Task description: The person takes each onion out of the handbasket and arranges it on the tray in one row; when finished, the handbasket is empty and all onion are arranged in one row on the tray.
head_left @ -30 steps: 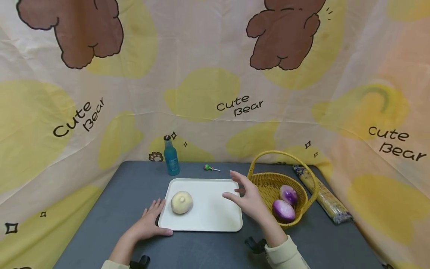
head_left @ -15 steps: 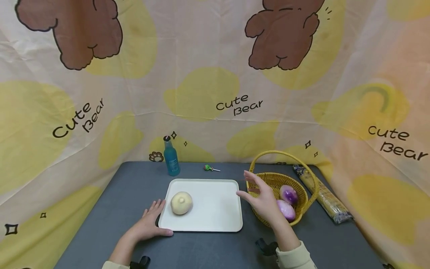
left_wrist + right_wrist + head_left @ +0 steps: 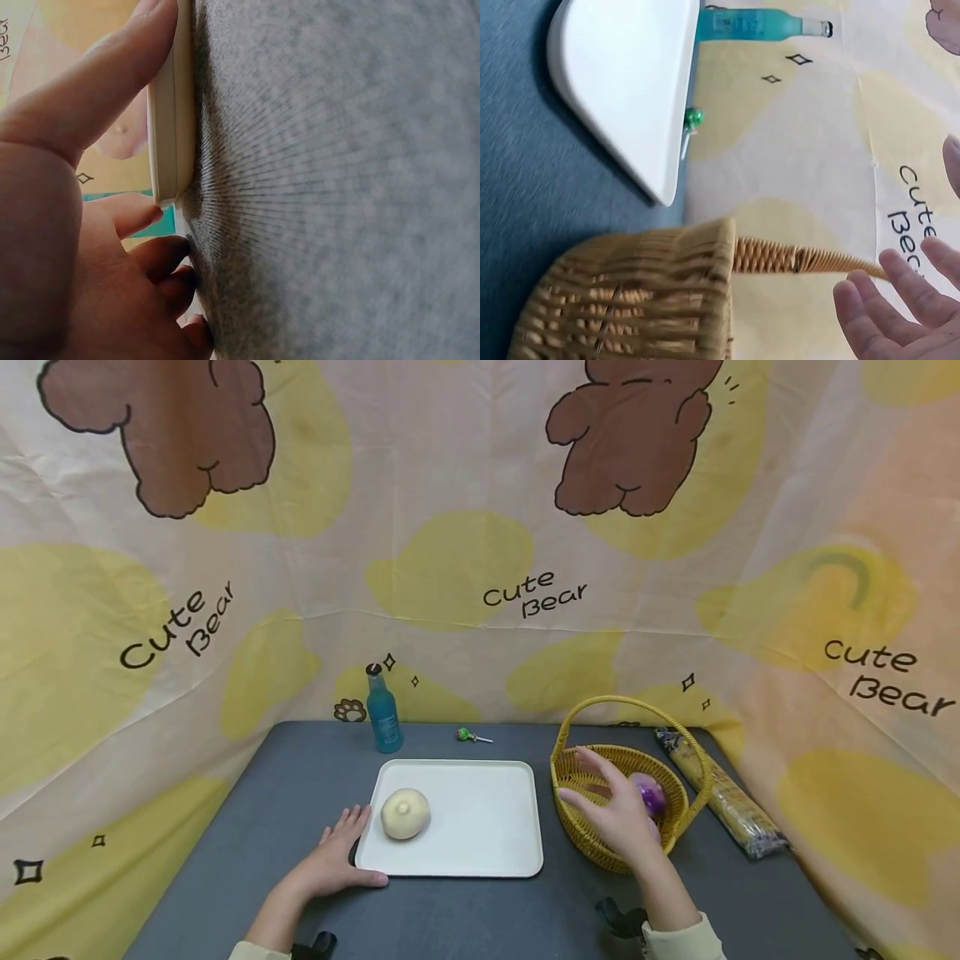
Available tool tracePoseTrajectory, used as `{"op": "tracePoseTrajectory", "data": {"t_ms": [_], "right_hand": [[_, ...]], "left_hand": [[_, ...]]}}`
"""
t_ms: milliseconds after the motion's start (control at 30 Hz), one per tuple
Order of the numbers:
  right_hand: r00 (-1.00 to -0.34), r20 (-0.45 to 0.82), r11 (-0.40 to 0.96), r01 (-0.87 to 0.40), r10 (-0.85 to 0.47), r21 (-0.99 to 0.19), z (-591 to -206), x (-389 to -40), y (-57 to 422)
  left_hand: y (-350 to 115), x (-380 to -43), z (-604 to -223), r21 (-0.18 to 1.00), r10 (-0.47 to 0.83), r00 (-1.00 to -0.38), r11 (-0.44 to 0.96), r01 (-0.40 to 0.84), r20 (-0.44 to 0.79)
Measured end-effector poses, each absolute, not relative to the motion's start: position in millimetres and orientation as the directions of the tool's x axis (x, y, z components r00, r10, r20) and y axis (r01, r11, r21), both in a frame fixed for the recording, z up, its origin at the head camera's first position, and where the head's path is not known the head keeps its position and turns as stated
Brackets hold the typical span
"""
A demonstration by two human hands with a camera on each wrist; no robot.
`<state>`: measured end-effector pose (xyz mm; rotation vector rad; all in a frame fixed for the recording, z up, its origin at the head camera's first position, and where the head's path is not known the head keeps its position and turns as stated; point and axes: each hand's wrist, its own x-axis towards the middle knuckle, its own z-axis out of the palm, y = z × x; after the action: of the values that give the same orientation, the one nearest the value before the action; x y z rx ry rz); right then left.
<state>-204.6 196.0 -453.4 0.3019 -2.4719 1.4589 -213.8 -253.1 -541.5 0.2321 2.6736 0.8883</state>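
Observation:
My left hand (image 3: 327, 858) lies at the near left corner of a white tray (image 3: 480, 818), thumb along the front rim and fingers by the left side. In the left wrist view the thumb (image 3: 112, 75) touches the tray's rim (image 3: 169, 142). A pale round onion (image 3: 406, 814) sits on the tray's left part. My right hand (image 3: 619, 810) hovers over a yellow wicker basket (image 3: 600, 852), fingers spread and holding nothing. Inside the basket is a purple onion (image 3: 649, 794); a second one is mostly hidden behind the hand.
A blue bottle (image 3: 384, 714) stands at the back left of the grey table (image 3: 450, 918). Near the back edge lies a green lollipop (image 3: 472, 736). A long clear-and-yellow packet (image 3: 727, 797) lies right of the basket, whose tall handle (image 3: 637, 700) arches above it. A printed cloth hangs behind.
My right hand has moved right, from the tray's right edge to above the basket, now covering most of the nearer purple onion. The left hand has stayed at the tray.

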Motion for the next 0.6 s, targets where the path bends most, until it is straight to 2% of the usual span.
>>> {"op": "tracePoseTrajectory", "data": {"t_ms": [267,600], "right_hand": [[-0.949,0.316,0.527,-0.278,-0.019,-0.803,-460,-199,212],[-0.971,0.237,0.548,-0.175,0.044,-0.818,-470,-194,225]], "left_hand": [[-254,-214,-542,0.603,0.247,-0.937,0.796,0.051,-0.248],[-256,-215,-544,0.602,0.25,-0.937,0.797,0.057,-0.243]]}}
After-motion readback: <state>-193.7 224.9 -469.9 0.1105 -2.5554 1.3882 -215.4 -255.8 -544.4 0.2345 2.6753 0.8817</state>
